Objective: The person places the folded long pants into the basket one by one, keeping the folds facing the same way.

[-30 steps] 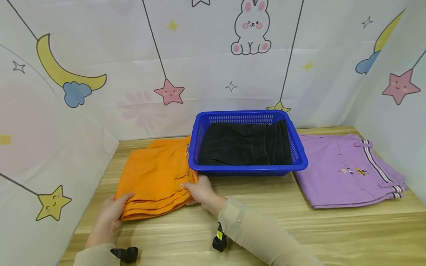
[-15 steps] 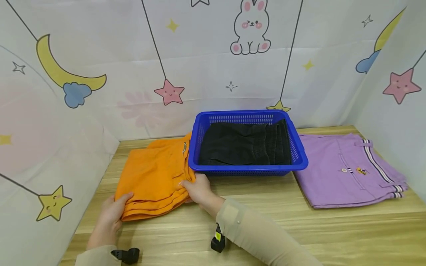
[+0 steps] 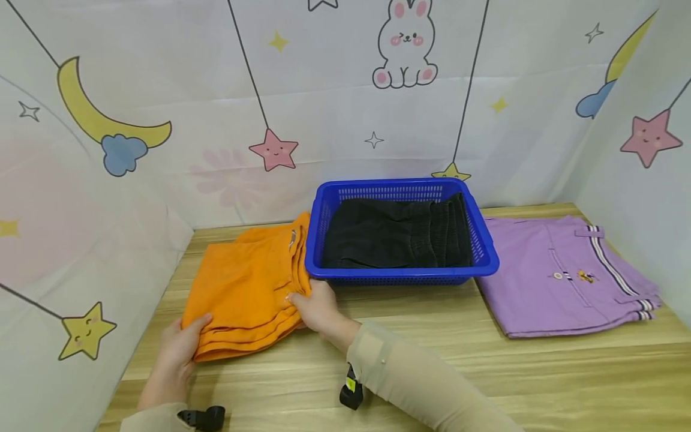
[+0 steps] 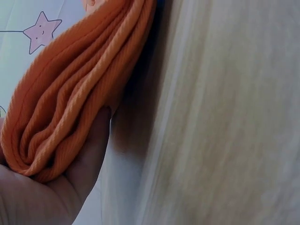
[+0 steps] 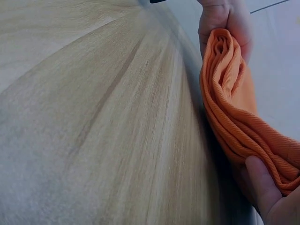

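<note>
Folded orange pants (image 3: 243,282) lie left of the basket, their layered near edge raised between two hands. At the near left corner, my left hand (image 3: 178,348) grips them, thumb on top and fingers underneath. My right hand (image 3: 318,306) pinches the waistband end, close to the basket's front left corner. Stacked folds of the orange pants (image 4: 79,93) fill the left hand's grasp in the left wrist view, with a shadow on the tabletop below. In the right wrist view, both the right hand (image 5: 276,201) and the left hand (image 5: 225,18) hold the bundle.
A blue plastic basket (image 3: 402,272) stands at the back middle with folded black pants (image 3: 372,234) inside. Folded purple pants (image 3: 550,282) lie to its right on the wood-grain table (image 3: 421,330). Printed fabric walls (image 3: 335,108) enclose the back and sides.
The orange pants have shifted slightly left, and their waistband edge has come away from the basket's rim, showing more of a small metal fastener. The right hand has moved left with them.
</note>
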A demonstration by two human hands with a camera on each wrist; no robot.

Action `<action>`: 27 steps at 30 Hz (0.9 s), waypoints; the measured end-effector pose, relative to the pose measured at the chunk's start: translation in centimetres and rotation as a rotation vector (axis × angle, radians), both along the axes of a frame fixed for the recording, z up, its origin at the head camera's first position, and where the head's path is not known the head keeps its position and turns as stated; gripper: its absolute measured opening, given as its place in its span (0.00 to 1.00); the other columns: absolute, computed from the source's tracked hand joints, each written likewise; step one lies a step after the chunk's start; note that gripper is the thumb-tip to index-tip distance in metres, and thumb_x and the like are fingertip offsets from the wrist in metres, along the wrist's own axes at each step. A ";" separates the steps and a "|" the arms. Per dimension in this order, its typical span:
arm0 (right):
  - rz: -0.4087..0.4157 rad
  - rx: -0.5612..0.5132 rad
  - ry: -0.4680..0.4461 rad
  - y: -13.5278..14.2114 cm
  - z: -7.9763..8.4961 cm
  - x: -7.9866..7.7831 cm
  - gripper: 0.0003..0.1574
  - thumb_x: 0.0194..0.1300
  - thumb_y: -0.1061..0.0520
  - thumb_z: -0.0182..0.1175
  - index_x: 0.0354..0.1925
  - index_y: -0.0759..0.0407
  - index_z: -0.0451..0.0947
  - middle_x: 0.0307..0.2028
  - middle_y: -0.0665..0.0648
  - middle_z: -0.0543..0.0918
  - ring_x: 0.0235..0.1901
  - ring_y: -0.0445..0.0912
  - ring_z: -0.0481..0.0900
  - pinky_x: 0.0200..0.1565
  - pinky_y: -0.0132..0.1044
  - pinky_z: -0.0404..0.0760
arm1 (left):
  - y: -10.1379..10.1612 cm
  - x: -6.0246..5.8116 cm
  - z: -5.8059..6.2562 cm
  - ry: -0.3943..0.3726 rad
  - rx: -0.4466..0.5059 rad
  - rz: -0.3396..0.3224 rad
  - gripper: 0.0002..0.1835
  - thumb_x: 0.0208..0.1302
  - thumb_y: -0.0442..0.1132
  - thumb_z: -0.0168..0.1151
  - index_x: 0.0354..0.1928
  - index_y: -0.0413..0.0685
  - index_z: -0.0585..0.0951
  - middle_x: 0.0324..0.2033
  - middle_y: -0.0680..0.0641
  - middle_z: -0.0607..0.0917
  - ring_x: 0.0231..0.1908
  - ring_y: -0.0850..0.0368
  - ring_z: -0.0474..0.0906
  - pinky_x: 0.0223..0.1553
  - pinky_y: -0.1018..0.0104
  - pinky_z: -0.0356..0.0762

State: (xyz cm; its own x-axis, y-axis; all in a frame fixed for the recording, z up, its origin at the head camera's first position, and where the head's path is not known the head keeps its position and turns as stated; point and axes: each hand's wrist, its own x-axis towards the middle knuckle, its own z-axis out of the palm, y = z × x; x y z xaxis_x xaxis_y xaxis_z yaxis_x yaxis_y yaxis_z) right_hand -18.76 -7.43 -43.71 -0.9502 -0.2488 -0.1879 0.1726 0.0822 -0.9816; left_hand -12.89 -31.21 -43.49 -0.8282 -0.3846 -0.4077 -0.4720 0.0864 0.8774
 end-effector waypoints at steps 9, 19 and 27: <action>0.015 0.085 0.053 -0.1 0.5 0.1 0.08 0.62 0.59 0.60 0.41 0.58 0.78 0.30 0.54 0.81 0.21 0.41 0.80 0.21 0.38 0.82 | 0.0 0.3 0.0 0.004 -0.043 -0.001 0.39 0.66 0.50 0.55 0.69 0.31 0.55 0.53 0.43 0.68 0.31 0.73 0.71 0.33 0.78 0.76; 0.059 0.165 0.139 0.0 1.2 0.2 0.05 0.63 0.58 0.60 0.35 0.59 0.75 0.20 0.50 0.70 0.15 0.40 0.71 0.17 0.30 0.74 | 0.0 0.6 -0.4 0.021 -0.089 0.028 0.37 0.66 0.49 0.55 0.67 0.31 0.58 0.48 0.45 0.70 0.29 0.74 0.71 0.32 0.78 0.76; 0.082 0.228 0.209 0.0 1.3 0.2 0.06 0.63 0.56 0.60 0.34 0.59 0.75 0.16 0.49 0.69 0.11 0.40 0.70 0.14 0.29 0.71 | 0.1 1.0 -0.4 0.032 -0.094 0.051 0.35 0.66 0.49 0.55 0.66 0.32 0.60 0.42 0.50 0.72 0.29 0.73 0.72 0.31 0.77 0.77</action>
